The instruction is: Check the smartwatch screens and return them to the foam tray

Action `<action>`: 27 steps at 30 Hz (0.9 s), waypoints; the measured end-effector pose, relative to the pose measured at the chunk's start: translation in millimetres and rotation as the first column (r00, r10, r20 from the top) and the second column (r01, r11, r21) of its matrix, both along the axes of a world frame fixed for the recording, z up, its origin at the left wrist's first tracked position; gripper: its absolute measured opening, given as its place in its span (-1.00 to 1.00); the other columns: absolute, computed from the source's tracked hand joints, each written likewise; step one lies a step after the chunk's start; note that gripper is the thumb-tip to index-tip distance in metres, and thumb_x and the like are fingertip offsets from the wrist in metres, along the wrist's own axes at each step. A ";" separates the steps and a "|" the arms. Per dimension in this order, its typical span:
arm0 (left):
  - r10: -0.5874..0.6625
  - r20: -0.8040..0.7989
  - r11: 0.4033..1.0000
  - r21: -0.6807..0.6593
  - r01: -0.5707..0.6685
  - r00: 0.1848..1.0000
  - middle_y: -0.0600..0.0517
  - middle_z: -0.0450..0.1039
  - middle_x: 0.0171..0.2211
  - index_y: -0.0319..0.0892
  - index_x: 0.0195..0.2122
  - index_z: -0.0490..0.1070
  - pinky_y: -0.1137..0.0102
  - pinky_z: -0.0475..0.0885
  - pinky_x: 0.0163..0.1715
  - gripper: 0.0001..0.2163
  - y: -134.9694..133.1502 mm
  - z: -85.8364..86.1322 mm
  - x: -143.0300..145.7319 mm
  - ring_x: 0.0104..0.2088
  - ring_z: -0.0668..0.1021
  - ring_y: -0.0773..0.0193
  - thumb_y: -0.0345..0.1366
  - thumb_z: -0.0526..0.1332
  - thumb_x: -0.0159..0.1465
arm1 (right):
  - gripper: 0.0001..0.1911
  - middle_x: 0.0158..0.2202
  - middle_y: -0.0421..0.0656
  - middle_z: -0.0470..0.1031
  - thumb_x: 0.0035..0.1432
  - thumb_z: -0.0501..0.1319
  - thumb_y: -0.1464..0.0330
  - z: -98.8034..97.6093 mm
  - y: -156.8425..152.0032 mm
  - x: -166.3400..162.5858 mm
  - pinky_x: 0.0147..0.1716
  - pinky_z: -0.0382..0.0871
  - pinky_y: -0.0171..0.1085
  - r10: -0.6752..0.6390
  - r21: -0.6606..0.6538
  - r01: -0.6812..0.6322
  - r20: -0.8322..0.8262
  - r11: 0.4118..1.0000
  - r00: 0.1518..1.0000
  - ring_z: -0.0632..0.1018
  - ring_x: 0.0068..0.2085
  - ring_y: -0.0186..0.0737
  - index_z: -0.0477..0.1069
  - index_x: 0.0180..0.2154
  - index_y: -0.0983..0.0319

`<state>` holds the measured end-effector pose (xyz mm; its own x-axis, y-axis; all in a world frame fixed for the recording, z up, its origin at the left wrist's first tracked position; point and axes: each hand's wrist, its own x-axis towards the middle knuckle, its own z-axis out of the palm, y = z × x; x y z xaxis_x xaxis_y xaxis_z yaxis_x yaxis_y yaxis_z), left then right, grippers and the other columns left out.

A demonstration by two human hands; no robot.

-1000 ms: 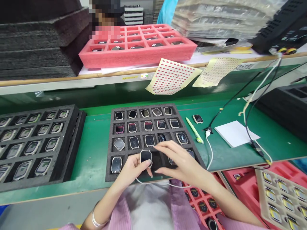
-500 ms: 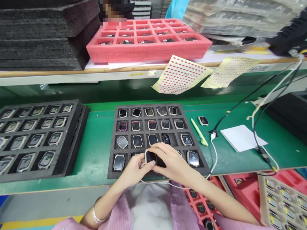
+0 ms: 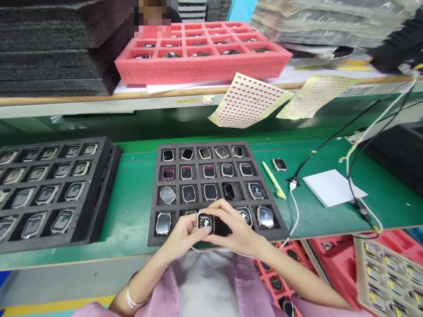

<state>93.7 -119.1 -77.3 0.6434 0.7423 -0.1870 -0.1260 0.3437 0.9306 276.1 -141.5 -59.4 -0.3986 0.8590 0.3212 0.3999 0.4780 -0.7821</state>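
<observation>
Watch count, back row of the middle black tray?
5, one per compartment. Left to right: far-left watch, second watch, centre watch, fourth watch, far-right watch. None look hidden in that row.

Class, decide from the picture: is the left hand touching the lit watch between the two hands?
Touching. The head view shows the left hand gripping the lit watch, its thumb lying across the screen's lower edge.

Lettering unreadable, tiny on held watch (image 3: pixel 205 221), blurred on shelf label (image 3: pixel 187 101)
</observation>
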 end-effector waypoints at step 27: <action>0.042 -0.041 0.998 0.041 -0.040 0.998 -0.01 0.41 -0.34 -0.27 -0.18 0.43 0.41 0.33 -0.30 -0.73 0.9 2.9 9.8 -0.34 0.40 0.25 -0.16 0.22 0.23 | -0.44 -0.07 0.00 0.33 0.19 0.26 0.29 -12.7 10.9 13.8 -0.10 0.41 -0.09 0.045 0.118 -0.044 -0.004 0.992 0.999 0.42 -0.09 -0.11 0.18 0.19 0.19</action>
<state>103.5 -118.2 -74.4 0.6042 0.7756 -0.1826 -0.0995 0.3009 0.9485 289.9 -130.6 -72.1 -0.4329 0.7963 0.4224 0.3711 0.5845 -0.7216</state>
